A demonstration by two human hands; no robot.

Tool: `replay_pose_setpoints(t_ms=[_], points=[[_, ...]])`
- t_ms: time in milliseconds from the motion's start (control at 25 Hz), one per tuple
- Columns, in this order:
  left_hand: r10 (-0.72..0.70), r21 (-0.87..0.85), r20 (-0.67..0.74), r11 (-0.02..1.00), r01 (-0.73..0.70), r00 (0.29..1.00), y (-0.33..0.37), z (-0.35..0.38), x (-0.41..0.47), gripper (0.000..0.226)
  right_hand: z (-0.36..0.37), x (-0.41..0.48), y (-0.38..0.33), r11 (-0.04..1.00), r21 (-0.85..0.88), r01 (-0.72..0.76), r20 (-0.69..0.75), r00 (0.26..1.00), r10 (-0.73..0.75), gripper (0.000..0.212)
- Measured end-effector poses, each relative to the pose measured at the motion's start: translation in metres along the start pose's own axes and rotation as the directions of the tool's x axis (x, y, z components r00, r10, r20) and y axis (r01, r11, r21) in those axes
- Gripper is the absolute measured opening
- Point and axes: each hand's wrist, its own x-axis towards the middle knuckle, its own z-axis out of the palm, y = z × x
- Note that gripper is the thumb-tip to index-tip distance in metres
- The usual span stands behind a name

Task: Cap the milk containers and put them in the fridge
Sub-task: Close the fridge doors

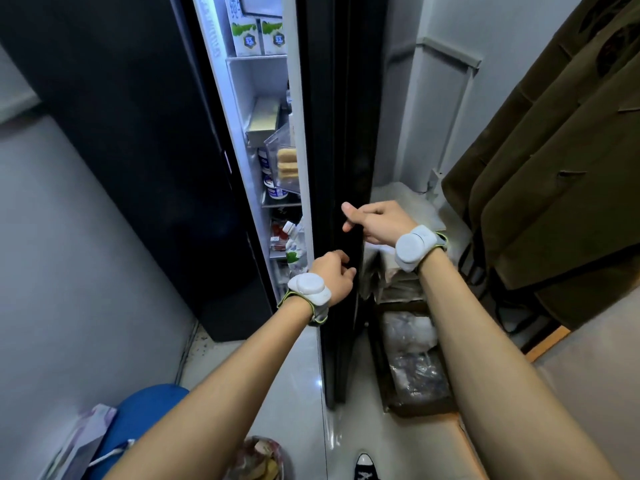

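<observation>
The black fridge door (341, 140) stands edge-on in the middle, open by a narrow gap onto the lit interior. Two green-and-white milk cartons (246, 35) stand side by side on the top shelf. A white milk container with a green label (293, 249) leans on a lower shelf, close to the door edge. My left hand (331, 279) curls its fingers round the door's edge just right of that container. My right hand (375, 220) grips the same door a little higher, thumb pointing left across the black panel. Both wrists carry white sensor bands.
The fridge's other black door (114, 140) fills the left. Inside are a yellow box (265, 121), stacked biscuits and jars. Right of the door stand stacked boxes with plastic bags (412, 355) and a hanging brown coat (554, 161). A blue bag (145, 414) lies at bottom left.
</observation>
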Motion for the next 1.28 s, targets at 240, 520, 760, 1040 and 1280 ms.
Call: replay_pose_setpoints(t_ms=[240, 520, 760, 1040, 1280], points=[[-0.088, -0.016, -0.106, 0.996, 0.087, 0.99, -0.015, -0.016, 0.033, 0.04, 0.017, 0.051, -0.009, 1.0, -0.009, 0.008, 0.195, 0.981, -0.006, 0.052], [-0.245, -0.098, -0.311, 0.969, 0.226, 0.918, -0.044, -0.043, 0.076, 0.037, 0.025, 0.12, -0.01, 0.998, 0.064, 0.008, 0.307, 0.951, -0.028, 0.033], [-0.306, -0.046, -0.353, 0.949, 0.311, 0.884, -0.077, -0.074, 0.109, 0.044, 0.029, 0.177, 0.004, 0.975, 0.194, -0.107, 0.195, 0.978, 0.069, 0.024], [-0.379, -0.059, -0.332, 0.922, 0.382, 0.864, -0.101, -0.115, 0.151, 0.032, 0.05, 0.23, -0.008, 0.941, 0.249, -0.23, 0.186, 0.965, 0.187, 0.014], [-0.367, -0.01, -0.346, 0.922, 0.388, 0.864, -0.132, -0.146, 0.201, 0.035, 0.075, 0.286, -0.016, 0.94, 0.236, -0.247, 0.166, 0.963, 0.211, 0.021]])
